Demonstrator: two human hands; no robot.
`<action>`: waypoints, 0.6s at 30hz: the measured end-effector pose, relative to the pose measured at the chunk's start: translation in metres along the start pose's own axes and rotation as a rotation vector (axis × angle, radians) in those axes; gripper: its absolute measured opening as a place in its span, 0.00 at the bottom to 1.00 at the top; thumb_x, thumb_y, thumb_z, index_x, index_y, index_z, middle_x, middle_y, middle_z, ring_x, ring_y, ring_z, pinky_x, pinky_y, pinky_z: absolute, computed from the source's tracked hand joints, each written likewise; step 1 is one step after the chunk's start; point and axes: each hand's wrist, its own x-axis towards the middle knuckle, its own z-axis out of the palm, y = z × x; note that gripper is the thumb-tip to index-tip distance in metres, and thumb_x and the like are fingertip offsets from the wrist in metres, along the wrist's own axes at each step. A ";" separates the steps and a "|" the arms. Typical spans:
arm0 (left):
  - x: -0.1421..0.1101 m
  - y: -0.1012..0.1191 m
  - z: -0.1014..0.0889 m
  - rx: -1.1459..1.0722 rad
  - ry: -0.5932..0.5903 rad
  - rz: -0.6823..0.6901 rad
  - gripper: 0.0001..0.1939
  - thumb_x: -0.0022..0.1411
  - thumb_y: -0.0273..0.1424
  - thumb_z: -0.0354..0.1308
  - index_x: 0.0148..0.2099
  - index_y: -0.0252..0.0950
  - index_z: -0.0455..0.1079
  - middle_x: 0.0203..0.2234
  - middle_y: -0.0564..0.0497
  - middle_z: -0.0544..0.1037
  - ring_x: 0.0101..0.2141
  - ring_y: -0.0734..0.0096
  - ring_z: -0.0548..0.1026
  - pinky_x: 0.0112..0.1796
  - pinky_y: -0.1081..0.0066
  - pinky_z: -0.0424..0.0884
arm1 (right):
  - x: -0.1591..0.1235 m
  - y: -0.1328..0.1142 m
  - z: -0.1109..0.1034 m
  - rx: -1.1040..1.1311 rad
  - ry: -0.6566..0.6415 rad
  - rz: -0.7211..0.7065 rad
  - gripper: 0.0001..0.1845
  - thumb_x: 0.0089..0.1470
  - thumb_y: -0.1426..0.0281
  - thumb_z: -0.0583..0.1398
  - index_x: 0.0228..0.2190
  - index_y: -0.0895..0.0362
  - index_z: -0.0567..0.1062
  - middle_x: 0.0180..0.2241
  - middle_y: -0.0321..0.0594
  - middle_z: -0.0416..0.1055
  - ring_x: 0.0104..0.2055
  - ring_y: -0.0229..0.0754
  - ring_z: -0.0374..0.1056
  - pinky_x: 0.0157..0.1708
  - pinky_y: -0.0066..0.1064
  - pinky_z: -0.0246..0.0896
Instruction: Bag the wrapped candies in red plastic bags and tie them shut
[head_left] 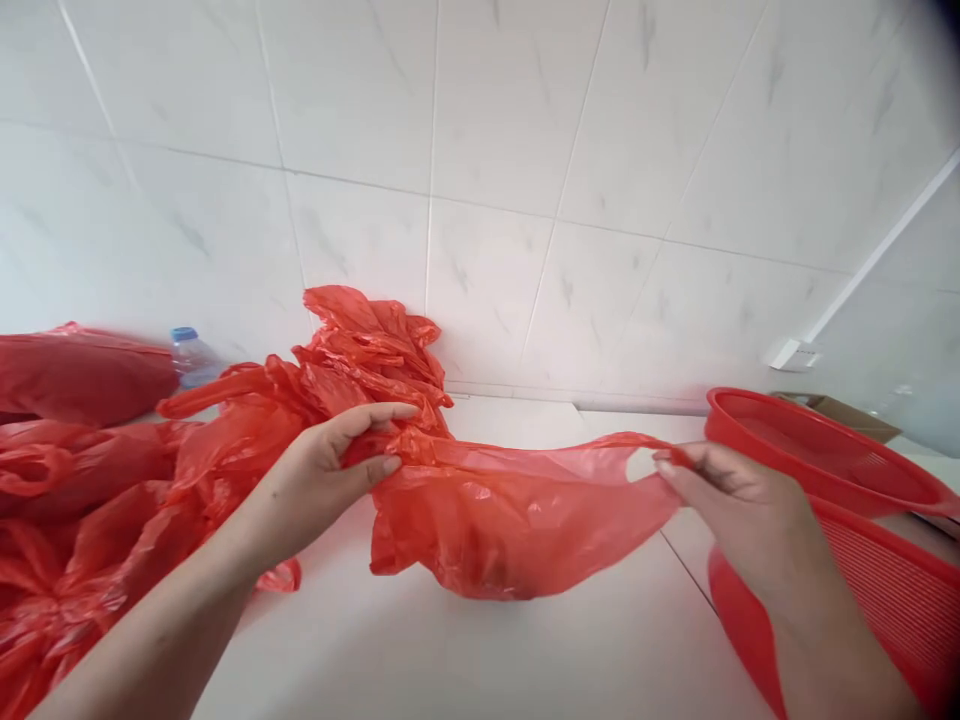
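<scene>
Between my two hands a thin red plastic bag is stretched out sideways above the white table. My left hand pinches one end of it between thumb and fingers. At the other end, my right hand is closed on the bag's handle, with the handle's opening showing beside the thumb. The lower part of the bag hangs loose and sags in the middle. Behind my left hand lies a heap of crumpled red plastic bags.
More red bags spread over the left side. A clear bottle with a blue cap stands near the tiled wall. Red plastic baskets sit on the right, with a cardboard box behind and a white socket above.
</scene>
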 end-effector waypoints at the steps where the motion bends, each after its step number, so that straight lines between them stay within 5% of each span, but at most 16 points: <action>1: 0.002 0.006 -0.005 -0.038 0.014 0.003 0.18 0.56 0.36 0.61 0.50 0.44 0.67 0.37 0.51 0.75 0.36 0.66 0.73 0.34 0.71 0.71 | 0.005 -0.002 -0.002 0.132 0.022 -0.011 0.12 0.43 0.58 0.63 0.28 0.53 0.76 0.27 0.36 0.73 0.32 0.44 0.68 0.29 0.31 0.60; 4: 0.007 0.019 -0.009 -0.264 -0.017 0.052 0.08 0.55 0.34 0.62 0.38 0.40 0.69 0.29 0.54 0.74 0.29 0.72 0.72 0.29 0.75 0.69 | 0.020 -0.005 0.002 0.648 -0.057 -0.042 0.10 0.42 0.61 0.65 0.28 0.52 0.76 0.34 0.38 0.75 0.41 0.48 0.69 0.39 0.36 0.65; 7: 0.012 0.024 -0.003 -0.509 -0.031 0.087 0.06 0.57 0.31 0.60 0.37 0.40 0.66 0.27 0.56 0.71 0.26 0.76 0.70 0.27 0.77 0.68 | 0.032 -0.012 0.017 1.015 -0.194 0.102 0.07 0.47 0.62 0.62 0.26 0.53 0.75 0.35 0.39 0.75 0.44 0.47 0.69 0.42 0.39 0.66; 11: 0.018 0.026 0.010 -0.598 -0.032 0.085 0.07 0.60 0.31 0.57 0.42 0.41 0.66 0.32 0.54 0.71 0.28 0.75 0.70 0.28 0.76 0.67 | 0.033 -0.028 0.042 1.280 -0.228 0.216 0.12 0.53 0.63 0.59 0.22 0.54 0.69 0.19 0.30 0.64 0.21 0.31 0.62 0.25 0.25 0.64; 14: 0.022 0.026 0.020 -0.399 0.040 0.105 0.04 0.59 0.32 0.57 0.36 0.38 0.65 0.28 0.55 0.69 0.27 0.77 0.66 0.28 0.76 0.65 | 0.019 -0.040 0.057 1.243 -0.307 0.068 0.18 0.56 0.54 0.54 0.25 0.54 0.70 0.13 0.28 0.54 0.14 0.29 0.45 0.14 0.22 0.47; 18: 0.023 0.027 0.034 -0.062 0.260 0.181 0.05 0.56 0.25 0.57 0.29 0.38 0.64 0.26 0.56 0.68 0.29 0.76 0.64 0.29 0.77 0.62 | -0.008 -0.054 0.066 0.836 -0.323 0.037 0.23 0.54 0.49 0.52 0.39 0.52 0.73 0.12 0.29 0.55 0.15 0.30 0.47 0.15 0.23 0.44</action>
